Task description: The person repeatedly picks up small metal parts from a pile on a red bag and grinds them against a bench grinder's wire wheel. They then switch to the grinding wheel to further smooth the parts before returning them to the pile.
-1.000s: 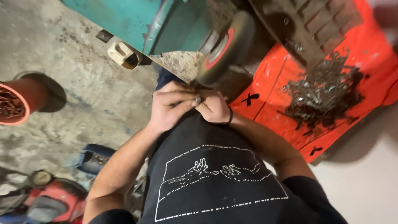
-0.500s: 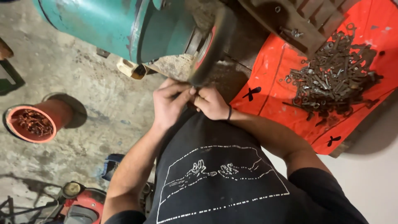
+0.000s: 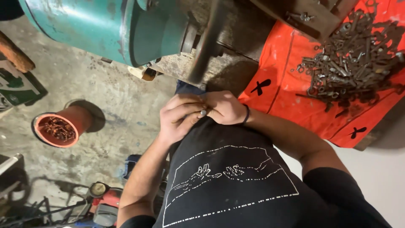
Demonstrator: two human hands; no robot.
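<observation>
The big teal machine housing (image 3: 97, 29) fills the top of the view, its rounded body scuffed and worn, and from its right end a dark grinding wheel (image 3: 206, 42) hangs down edge-on, blurred so that I cannot tell its surface. To the right lies a bright orange sheet (image 3: 291, 84) marked with black crosses, and on it a heap of dark metal parts (image 3: 354, 63), bolts and eyelets all tangled together. The grey concrete floor (image 3: 105, 101) spreads out on the left, stained and dusty, and on it stands an orange pot (image 3: 59, 128) with rusty bits inside, well apart from the hands. At the bottom left sits a red tool with a gauge (image 3: 101, 196), partly cut off by the edge. The person's black shirt with a white line drawing (image 3: 228, 177) takes up the lower middle. Just below the wheel the two hands meet, touching one another. The left hand (image 3: 179, 116) is curled shut, its fingers wrapped round, and the right hand (image 3: 225, 107), with a dark band at the wrist, is closed against it. Between them, pinched at the fingertips, shows a small metal piece (image 3: 203, 112), only its pale round end visible; it sits close under the wheel, though I cannot tell whether it touches.
</observation>
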